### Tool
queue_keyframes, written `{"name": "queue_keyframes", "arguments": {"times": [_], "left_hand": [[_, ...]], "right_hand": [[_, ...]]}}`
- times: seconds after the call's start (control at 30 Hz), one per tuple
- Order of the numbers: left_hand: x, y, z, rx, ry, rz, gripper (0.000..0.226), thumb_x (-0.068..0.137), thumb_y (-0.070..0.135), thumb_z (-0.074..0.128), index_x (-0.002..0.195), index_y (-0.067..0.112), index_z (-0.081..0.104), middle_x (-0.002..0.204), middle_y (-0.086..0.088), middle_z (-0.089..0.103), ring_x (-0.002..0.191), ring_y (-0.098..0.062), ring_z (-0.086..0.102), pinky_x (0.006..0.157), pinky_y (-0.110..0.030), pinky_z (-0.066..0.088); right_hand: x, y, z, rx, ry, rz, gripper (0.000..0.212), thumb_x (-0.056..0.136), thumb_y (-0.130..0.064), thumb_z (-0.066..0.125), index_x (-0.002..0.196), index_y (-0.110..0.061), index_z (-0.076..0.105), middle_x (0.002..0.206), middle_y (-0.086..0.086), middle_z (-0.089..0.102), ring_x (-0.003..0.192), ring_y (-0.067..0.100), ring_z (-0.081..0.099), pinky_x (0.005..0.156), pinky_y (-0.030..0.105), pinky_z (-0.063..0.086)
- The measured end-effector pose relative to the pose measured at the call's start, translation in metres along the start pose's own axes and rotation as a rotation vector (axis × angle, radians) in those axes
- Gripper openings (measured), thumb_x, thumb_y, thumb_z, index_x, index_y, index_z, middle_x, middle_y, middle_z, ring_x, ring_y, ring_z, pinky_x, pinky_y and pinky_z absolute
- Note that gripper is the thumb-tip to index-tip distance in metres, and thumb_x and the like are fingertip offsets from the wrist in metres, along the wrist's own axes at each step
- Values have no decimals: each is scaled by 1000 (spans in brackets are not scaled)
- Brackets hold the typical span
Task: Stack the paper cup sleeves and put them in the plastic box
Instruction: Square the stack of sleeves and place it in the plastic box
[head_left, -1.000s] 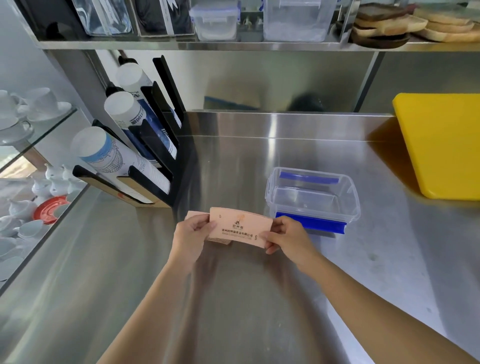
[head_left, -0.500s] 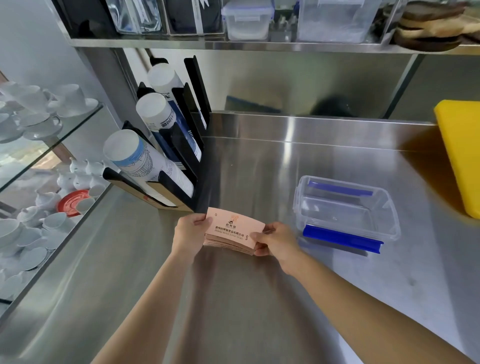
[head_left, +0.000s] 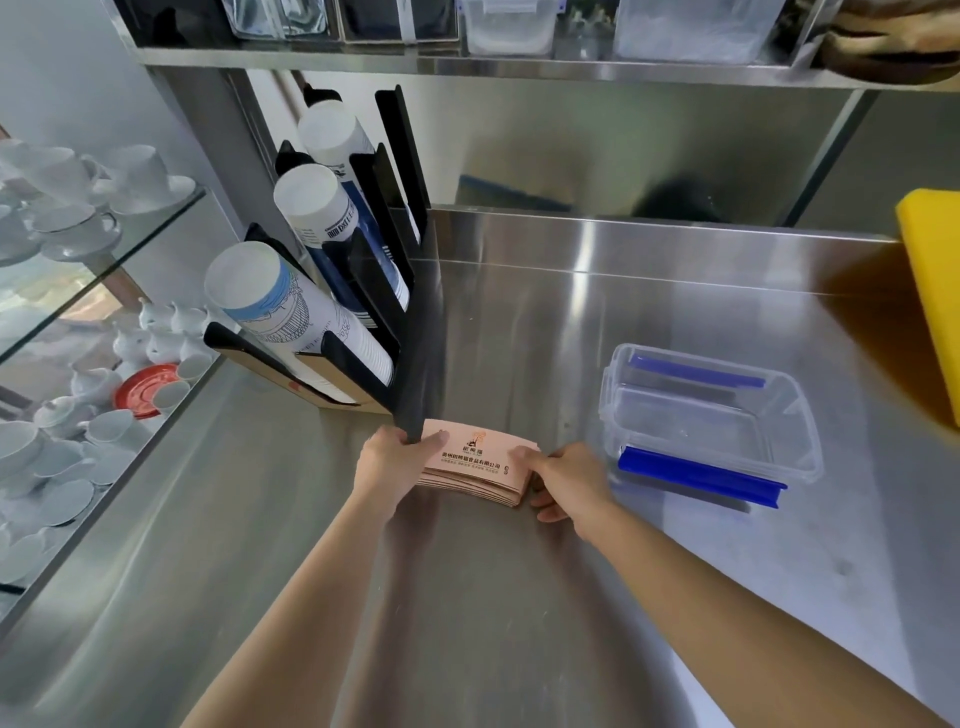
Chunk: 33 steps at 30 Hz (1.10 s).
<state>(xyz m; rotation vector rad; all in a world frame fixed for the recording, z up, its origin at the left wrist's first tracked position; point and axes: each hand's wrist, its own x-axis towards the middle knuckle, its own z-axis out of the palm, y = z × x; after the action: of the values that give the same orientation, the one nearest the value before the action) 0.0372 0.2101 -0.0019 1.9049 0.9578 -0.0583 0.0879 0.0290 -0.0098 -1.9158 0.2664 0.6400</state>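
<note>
A stack of pale pink paper cup sleeves with dark printed text lies on the steel counter, just in front of the cup rack. My left hand grips its left end, thumb on top. My right hand holds its right end, fingers curled around the edge. The clear plastic box with blue clips stands open and empty on the counter, close to the right of my right hand.
A black rack with tilted tubes of paper cups stands at the left rear, touching distance from the stack. A yellow board leans at the far right. Glass shelves of white cups are on the left; a steel shelf runs overhead.
The top sleeve has come down square onto the pile, and both hands now press the stack together at its ends. The camera has swung left, shifting the box rightwards in view.
</note>
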Motion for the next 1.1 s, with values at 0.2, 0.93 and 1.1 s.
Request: {"name": "queue_keyframes", "arguments": {"times": [0.2,0.93,1.1], "left_hand": [[13,5,7,-40,-115,-114,67,59,39,83,107,-1,58,104,-12,68,95,-28,64,81,-35,50],[-38,-48,7,-444,-355,283,72,71,-18,65,124,18,33,108,-3,54,102,-18,56,71,-14,57],[-37,-56,6,-94,-200,303,53,78,5,68,108,41,43,117,-6,60,113,-27,55,94,-39,52]], "right_hand": [[1,1,9,-105,-23,-45,39,74,-34,72,96,-4,60,94,18,69,62,26,66,39,30,53],[-25,21,-16,-63,-200,-392,58,75,5,69,125,-17,49,113,-5,60,109,13,57,98,31,48],[-27,25,-17,-77,-160,-420,44,76,6,67,113,-16,55,108,0,66,98,12,60,86,20,50]]}}
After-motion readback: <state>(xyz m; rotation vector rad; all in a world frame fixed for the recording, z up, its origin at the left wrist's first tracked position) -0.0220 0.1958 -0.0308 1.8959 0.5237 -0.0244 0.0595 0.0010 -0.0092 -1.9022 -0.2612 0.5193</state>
